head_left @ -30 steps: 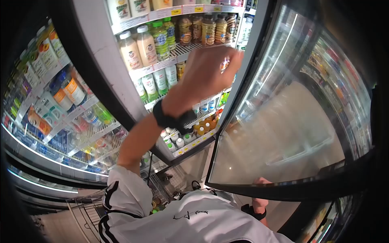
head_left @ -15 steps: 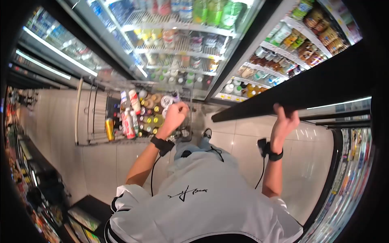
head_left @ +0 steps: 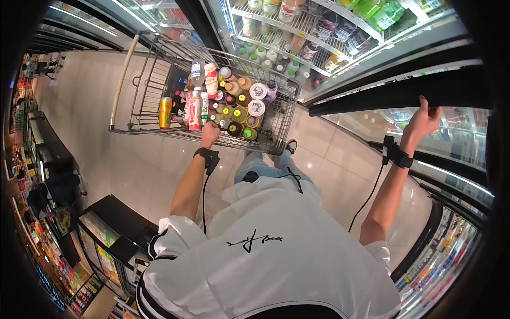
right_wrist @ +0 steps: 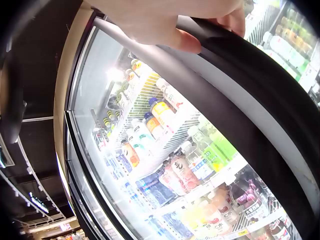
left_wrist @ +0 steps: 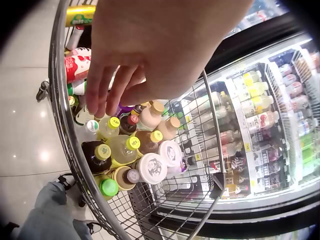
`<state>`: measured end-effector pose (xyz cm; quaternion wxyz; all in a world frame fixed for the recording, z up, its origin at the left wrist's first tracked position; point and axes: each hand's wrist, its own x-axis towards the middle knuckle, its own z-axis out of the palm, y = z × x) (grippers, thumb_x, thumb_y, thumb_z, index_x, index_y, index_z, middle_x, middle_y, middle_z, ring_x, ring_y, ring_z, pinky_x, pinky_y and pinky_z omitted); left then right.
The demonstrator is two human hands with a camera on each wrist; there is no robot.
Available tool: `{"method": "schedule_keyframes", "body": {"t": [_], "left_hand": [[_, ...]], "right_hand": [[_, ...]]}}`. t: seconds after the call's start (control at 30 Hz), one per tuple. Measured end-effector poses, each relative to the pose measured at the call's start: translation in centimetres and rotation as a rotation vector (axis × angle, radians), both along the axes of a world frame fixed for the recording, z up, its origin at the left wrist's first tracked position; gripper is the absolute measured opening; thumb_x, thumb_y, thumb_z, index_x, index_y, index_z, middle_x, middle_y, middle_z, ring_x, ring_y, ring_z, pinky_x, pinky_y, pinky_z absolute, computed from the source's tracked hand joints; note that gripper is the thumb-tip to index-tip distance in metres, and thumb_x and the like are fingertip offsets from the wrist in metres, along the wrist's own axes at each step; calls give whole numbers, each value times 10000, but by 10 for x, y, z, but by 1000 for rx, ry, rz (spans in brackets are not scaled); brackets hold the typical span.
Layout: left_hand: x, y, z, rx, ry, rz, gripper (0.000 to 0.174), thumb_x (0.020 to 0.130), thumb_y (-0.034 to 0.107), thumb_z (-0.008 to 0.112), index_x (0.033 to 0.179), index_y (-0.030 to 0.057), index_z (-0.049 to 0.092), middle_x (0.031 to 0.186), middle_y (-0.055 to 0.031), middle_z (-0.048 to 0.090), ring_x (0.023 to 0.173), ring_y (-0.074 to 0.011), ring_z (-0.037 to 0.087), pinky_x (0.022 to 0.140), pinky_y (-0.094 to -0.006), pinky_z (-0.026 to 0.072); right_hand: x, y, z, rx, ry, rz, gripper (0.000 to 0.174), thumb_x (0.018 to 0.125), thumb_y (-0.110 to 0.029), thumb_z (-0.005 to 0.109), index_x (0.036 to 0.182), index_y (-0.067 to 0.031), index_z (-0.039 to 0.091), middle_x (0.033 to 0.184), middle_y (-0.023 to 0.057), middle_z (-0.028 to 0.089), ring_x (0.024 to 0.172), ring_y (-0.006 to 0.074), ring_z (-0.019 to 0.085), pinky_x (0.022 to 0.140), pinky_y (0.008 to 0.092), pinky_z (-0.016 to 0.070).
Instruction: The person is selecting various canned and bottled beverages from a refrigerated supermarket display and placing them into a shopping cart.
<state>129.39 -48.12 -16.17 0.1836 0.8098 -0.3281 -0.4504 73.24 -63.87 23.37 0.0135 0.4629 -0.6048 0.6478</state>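
Note:
My left hand (head_left: 210, 134) is at the near rim of a wire shopping cart (head_left: 124, 82). In the left wrist view its fingers (left_wrist: 114, 90) hang loosely bent over capped bottles (left_wrist: 125, 145), with their tips close to the caps. Nothing shows held in that hand, though part of the palm is hidden. Out to the right, my right hand (head_left: 422, 125) grips the dark edge of a glass cooler door (head_left: 393, 90). From the right wrist, the thumb (right_wrist: 187, 42) lies on one side of the door frame (right_wrist: 235, 105) and the fingers bend over the other.
Bottles, two white-lidded tubs (head_left: 257, 100) and a gold can (head_left: 166, 112) fill much of the cart. Lit cooler shelves (head_left: 297, 34) with drinks stand beyond it. A dark low display case (head_left: 114, 223) is at the left, on the tiled floor (head_left: 143, 170).
My left hand has come down from before the open cooler's shelves to the cart. The view has swung left and down, and the door has swung closer to the cooler, my right hand at its edge.

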Motion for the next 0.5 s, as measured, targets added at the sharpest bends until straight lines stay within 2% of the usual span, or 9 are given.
{"method": "schedule_keyframes", "body": {"t": [0.03, 0.07, 0.1, 0.17, 0.2, 0.33, 0.4, 0.43, 0.5], "left_hand": [[5, -2, -7, -85, -78, -35, 237, 743, 117, 615, 919, -29, 676, 821, -235, 697, 853, -379, 692, 790, -440, 529], [9, -5, -15, -85, -100, -51, 223, 745, 126, 618, 898, -23, 681, 827, -241, 693, 853, -390, 684, 793, -442, 528], [6, -10, -10, -76, -94, -48, 223, 745, 126, 618, 898, -23, 681, 827, -241, 693, 853, -390, 684, 793, -442, 528], [1, -22, -4, -51, -149, -123, 223, 749, 135, 619, 899, -16, 686, 871, -258, 687, 889, -400, 673, 813, -445, 523], [0, -30, -10, 7, -165, -175, 249, 742, 158, 633, 908, -18, 690, 931, -264, 685, 943, -401, 664, 840, -449, 516], [-23, -39, -37, 39, -104, -293, 305, 716, 198, 667, 926, -23, 687, 959, -260, 686, 965, -394, 664, 846, -441, 515], [-35, -46, -47, 65, -18, -392, 328, 715, 202, 707, 937, -39, 681, 910, -245, 690, 904, -360, 678, 817, -426, 525], [-45, -51, -50, 80, 56, -484, 356, 714, 205, 747, 947, -54, 674, 861, -230, 695, 843, -325, 692, 789, -411, 534], [-71, -57, -64, 203, 154, -447, 411, 705, 228, 769, 958, -77, 659, 870, -244, 689, 832, -325, 689, 773, -418, 541]], "right_hand": [[9, -2, 1, -61, -27, 0, 177, 765, 38, 709, 932, 3, 662, 812, 3, 612, 745, 106, 543, 742, 249, 440], [2, -6, -5, -16, -26, -8, 286, 748, 65, 710, 1018, 14, 630, 887, 20, 613, 806, 121, 551, 782, 260, 446], [7, -7, -8, -7, -20, -5, 286, 748, 65, 710, 1018, 14, 630, 887, 20, 613, 806, 121, 551, 782, 260, 446], [14, -9, -12, -17, -13, -50, 437, 732, 87, 708, 1140, 15, 569, 1006, 59, 611, 894, 150, 563, 819, 281, 461], [18, -9, -12, 10, -29, 27, 625, 719, 105, 709, 1285, 23, 459, 1138, 102, 573, 1004, 196, 556, 872, 313, 477], [45, -6, -11, 58, 37, -4, 712, 690, 147, 701, 1337, 12, 436, 1184, 117, 544, 1045, 217, 545, 896, 337, 505], [55, -4, -7, 136, 17, 84, 838, 698, 134, 708, 1434, 3, 327, 1331, 151, 456, 1169, 258, 494, 965, 364, 478], [58, -2, -7, 146, 30, 80, 838, 698, 134, 708, 1434, 3, 327, 1331, 151, 456, 1169, 258, 494, 965, 364, 478], [65, 7, -12, 213, 120, 74, 942, 737, 92, 708, 1518, -24, 197, 1471, 197, 357, 1329, 310, 406, 1098, 426, 353]]}}
